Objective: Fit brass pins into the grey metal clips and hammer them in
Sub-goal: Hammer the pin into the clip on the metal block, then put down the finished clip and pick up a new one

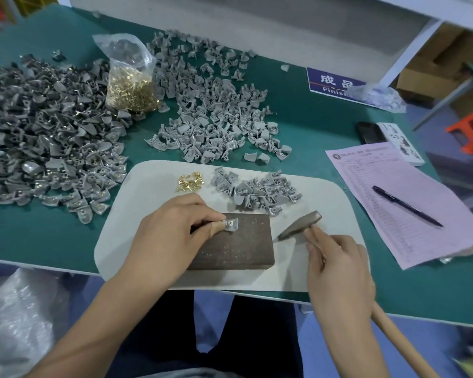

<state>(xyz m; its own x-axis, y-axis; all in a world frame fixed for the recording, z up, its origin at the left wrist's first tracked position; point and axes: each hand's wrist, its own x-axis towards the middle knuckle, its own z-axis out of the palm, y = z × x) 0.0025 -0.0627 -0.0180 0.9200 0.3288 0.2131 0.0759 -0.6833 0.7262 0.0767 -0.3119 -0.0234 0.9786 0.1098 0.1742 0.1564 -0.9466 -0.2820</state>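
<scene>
Left hand (172,227) pinches one small grey metal clip (230,224) flat on the far edge of the dark brown rectangular striking block (235,246); fingertips curl round the clip's left end, one finger wrapped in tan tape. A brass pin (230,222) sits in the clip's hole, head up. Likely held this way to keep the clip from skating while the pin is struck, with the fingers off to the side of the blow.

Right hand (336,271) is wrapped round the wooden handle of the small grey steel hammer (301,225), gripped high near the head. Hammer head hovers just right of the block, apart from the clip; its long axis runs near-left to far-right, the handle trailing toward the near right, off the tabletop (325,126).

Clip's long axis lies roughly left-right, free end pointing right.

Block rests on a white rounded mat (153,181). On the mat's far side: a small scatter of loose brass pins (189,181) and a little heap of unpinned grey clips (257,189), both within easy reach. A larger darker pile of clips (47,126) lies far left.
</scene>
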